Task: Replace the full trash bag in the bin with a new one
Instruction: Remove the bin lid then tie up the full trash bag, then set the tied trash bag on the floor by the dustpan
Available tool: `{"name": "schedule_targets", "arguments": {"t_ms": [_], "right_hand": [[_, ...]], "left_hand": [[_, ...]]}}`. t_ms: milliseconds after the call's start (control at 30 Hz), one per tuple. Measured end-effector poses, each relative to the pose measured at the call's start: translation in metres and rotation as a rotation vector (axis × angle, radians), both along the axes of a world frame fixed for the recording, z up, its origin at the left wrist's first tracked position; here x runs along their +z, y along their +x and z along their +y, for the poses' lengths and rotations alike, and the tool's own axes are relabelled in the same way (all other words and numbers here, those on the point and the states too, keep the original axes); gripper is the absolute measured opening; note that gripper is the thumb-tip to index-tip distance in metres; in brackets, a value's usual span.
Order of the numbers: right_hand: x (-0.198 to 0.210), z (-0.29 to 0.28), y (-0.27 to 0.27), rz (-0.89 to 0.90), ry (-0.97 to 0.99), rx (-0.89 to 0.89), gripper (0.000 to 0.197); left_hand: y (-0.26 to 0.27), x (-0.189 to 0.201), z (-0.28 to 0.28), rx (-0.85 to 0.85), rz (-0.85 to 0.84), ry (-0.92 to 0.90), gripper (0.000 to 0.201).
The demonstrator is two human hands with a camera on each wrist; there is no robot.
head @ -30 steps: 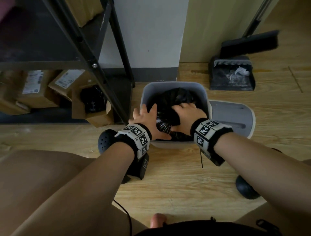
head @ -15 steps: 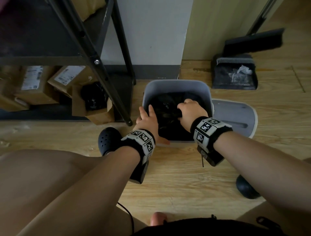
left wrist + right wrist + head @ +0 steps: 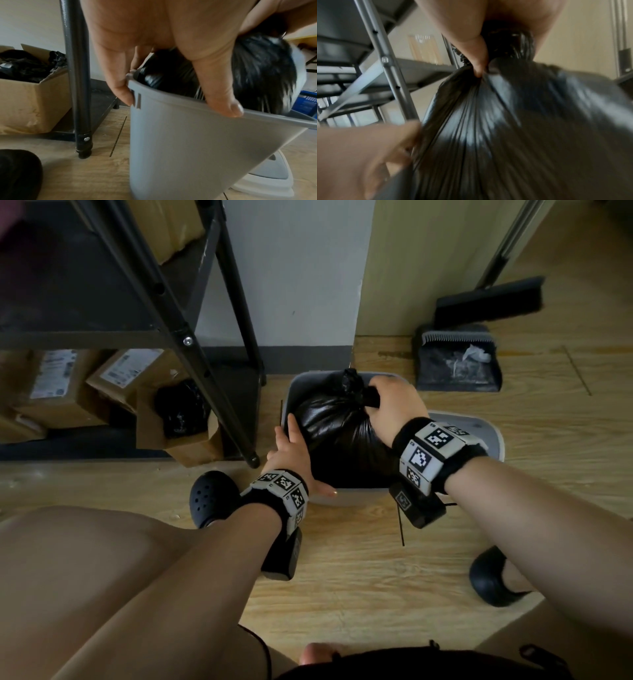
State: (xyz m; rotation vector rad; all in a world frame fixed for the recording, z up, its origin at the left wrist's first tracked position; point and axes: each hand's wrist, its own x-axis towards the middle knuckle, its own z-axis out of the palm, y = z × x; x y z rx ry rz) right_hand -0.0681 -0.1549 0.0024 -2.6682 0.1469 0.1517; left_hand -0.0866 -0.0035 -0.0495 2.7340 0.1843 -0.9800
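Your knees and two dark clogs frame the near floor, one by each wrist. Your left hand rests on the near-left rim of the grey bin, thumb over the front edge and fingers hooked down the outer corner, gripping the rim. Your right hand is clenched around the gathered neck of the full black trash bag, whose knotted top pokes up past your knuckles; the plastic pulls taut below your fist and the bag's body sits partly inside the bin, bulging above the rim.

Just right of the bin the grey lid lies flat on the wooden floor. Close on the left stands the black shelf post, near the bin's left wall. Behind that post an open cardboard box holds crumpled black plastic, with labelled boxes beside it. Farther back right, a dustpan and broom head lean by the wall.
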Motion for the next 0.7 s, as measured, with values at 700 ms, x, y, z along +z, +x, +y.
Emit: {"name": "schedule_targets", "arguments": {"t_ms": [700], "right_hand": [[0.101, -0.054, -0.014, -0.326, 0.120, -0.203, 0.033]], "left_hand": [[0.004, 0.083, -0.038, 0.033, -0.489, -0.328, 0.131]]}}
